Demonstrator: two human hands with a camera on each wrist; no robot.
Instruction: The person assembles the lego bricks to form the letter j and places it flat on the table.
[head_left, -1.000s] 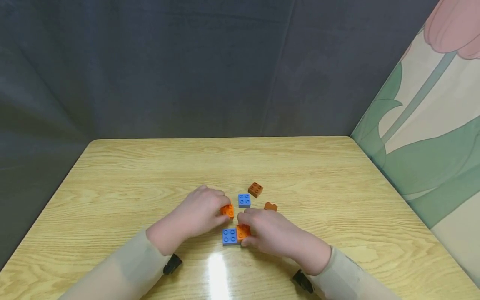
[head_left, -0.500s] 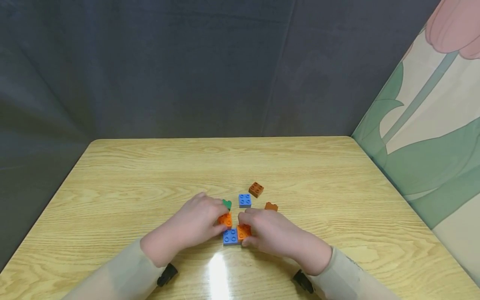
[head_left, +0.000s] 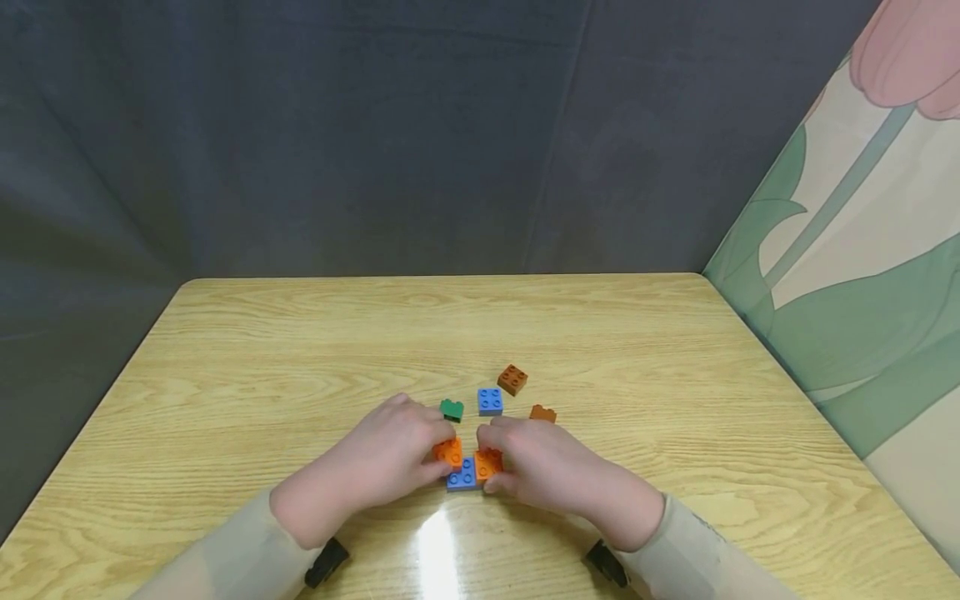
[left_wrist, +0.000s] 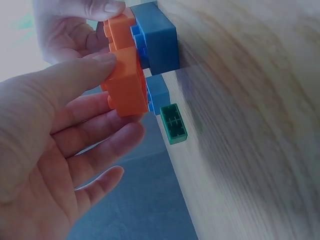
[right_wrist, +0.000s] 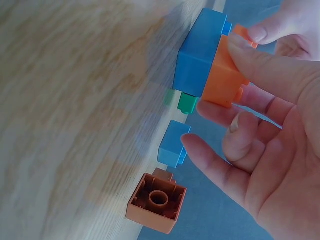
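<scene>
A blue toy building brick (head_left: 460, 481) lies on the table near its front, long side across. On its right end sits an orange brick (head_left: 489, 466), pinched by my right hand (head_left: 547, 467); the right wrist view shows this orange brick (right_wrist: 220, 80) against the studded side of the blue brick (right_wrist: 197, 60). Between thumb and fingers my left hand (head_left: 386, 454) pinches a second orange brick (head_left: 449, 453) over the blue brick's left end. In the left wrist view that orange brick (left_wrist: 127, 87) is slightly tilted; whether it touches the studs I cannot tell.
Beyond the hands lie a small green brick (head_left: 452, 410) on its side, another blue brick (head_left: 491, 402) with studs up, and a brown brick (head_left: 512, 379). A second brown brick (head_left: 542, 413), on its side, is just past the right hand. A dark curtain (head_left: 450, 142) hangs behind the table.
My left hand has brought its orange brick toward me, over the left end of the front blue brick. The green brick has come into sight behind it. My right hand has stayed put.
</scene>
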